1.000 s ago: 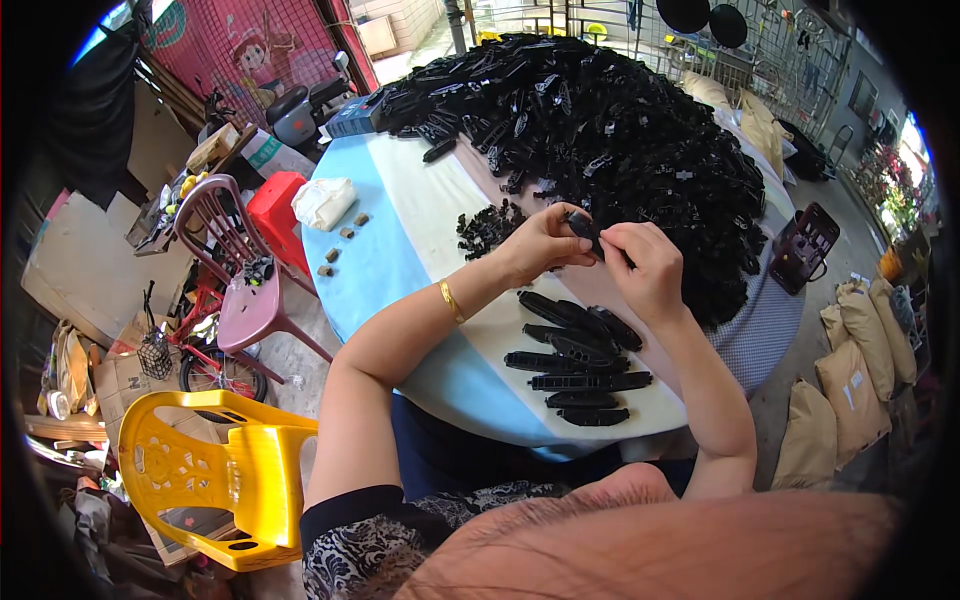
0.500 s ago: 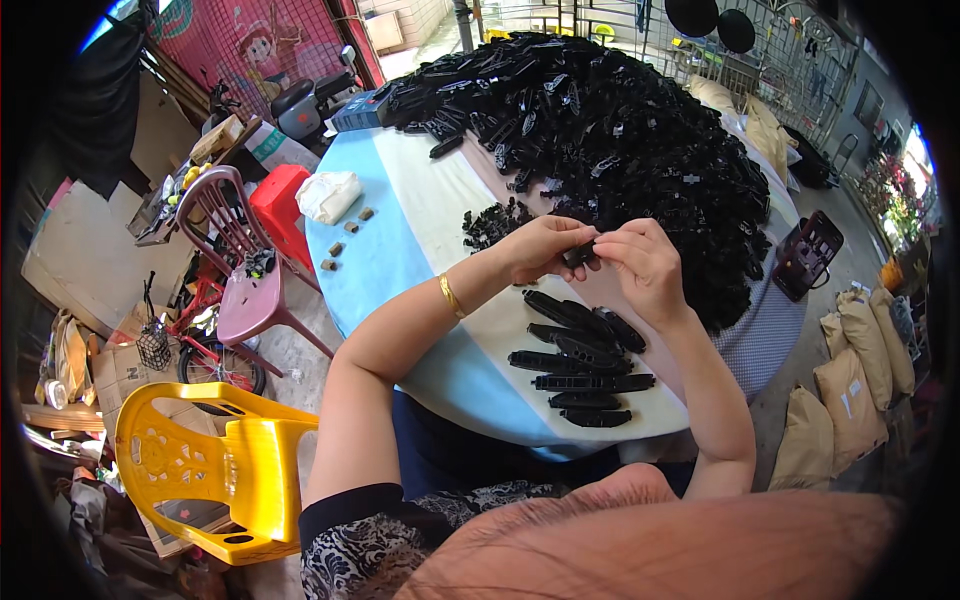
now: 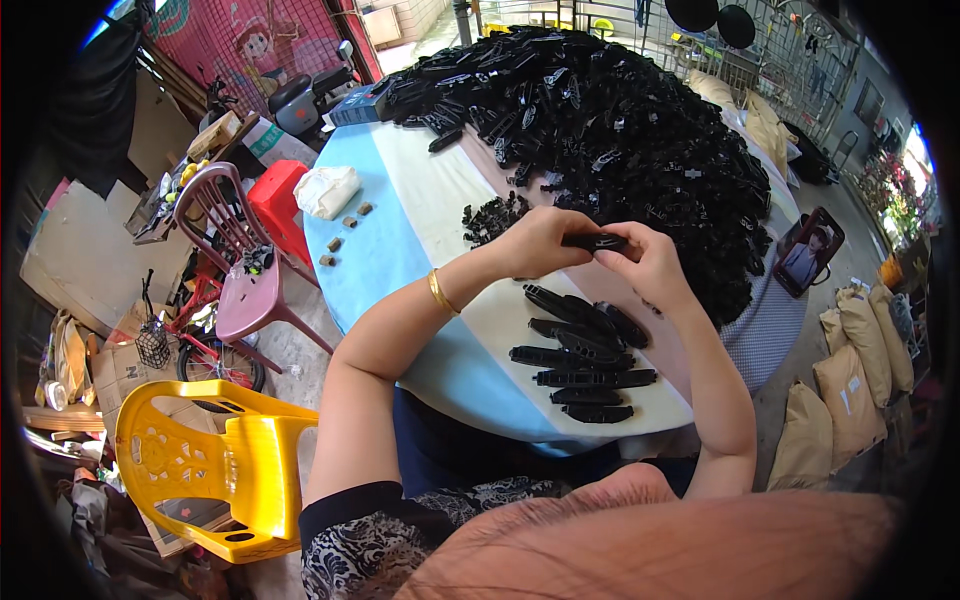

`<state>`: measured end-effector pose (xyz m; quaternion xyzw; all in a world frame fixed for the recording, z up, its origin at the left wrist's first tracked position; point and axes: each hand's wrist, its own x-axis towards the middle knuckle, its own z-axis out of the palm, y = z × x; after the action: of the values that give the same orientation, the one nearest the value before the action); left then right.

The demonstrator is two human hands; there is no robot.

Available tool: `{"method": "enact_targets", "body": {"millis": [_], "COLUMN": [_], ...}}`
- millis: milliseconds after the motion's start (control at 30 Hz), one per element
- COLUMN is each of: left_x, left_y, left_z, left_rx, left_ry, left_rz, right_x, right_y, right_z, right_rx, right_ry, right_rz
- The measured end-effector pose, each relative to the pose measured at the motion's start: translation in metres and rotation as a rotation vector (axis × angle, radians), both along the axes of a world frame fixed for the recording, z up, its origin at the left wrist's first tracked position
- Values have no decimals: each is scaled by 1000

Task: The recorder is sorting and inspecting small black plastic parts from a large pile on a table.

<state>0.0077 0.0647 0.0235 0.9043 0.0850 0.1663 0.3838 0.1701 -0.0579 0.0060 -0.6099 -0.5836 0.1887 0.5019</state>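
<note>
My left hand [image 3: 535, 242] and my right hand [image 3: 648, 264] grip the two ends of one long black plastic part [image 3: 594, 241] above the round table [image 3: 400, 240]. A gold bangle sits on my left wrist. Just below my hands lies a row of several similar black parts [image 3: 585, 352] on the pale cloth. A huge heap of black plastic parts [image 3: 610, 130] fills the far half of the table. A small cluster of little black pieces [image 3: 490, 217] lies left of my left hand.
A white cloth bundle [image 3: 326, 190] and small brown bits lie at the table's left edge. A pink chair [image 3: 240, 290], a red stool [image 3: 280, 205] and a yellow chair [image 3: 215, 465] stand at left. A phone [image 3: 808, 253] rests at right, sacks [image 3: 850, 400] beyond.
My hands have drawn back from the heap toward me, holding the black part level between them.
</note>
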Motion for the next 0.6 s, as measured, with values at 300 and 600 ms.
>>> {"method": "enact_targets", "body": {"millis": [300, 600], "left_x": [-1, 18], "left_y": [0, -7], "left_z": [-4, 8], "left_rx": [-105, 27], "left_ry": [14, 138], "left_rz": [-116, -260], "right_x": [22, 25], "right_y": [0, -15], "right_z": [3, 10], "right_rx": [-106, -221], "right_ry": [235, -879], "right_rz": [249, -81]}}
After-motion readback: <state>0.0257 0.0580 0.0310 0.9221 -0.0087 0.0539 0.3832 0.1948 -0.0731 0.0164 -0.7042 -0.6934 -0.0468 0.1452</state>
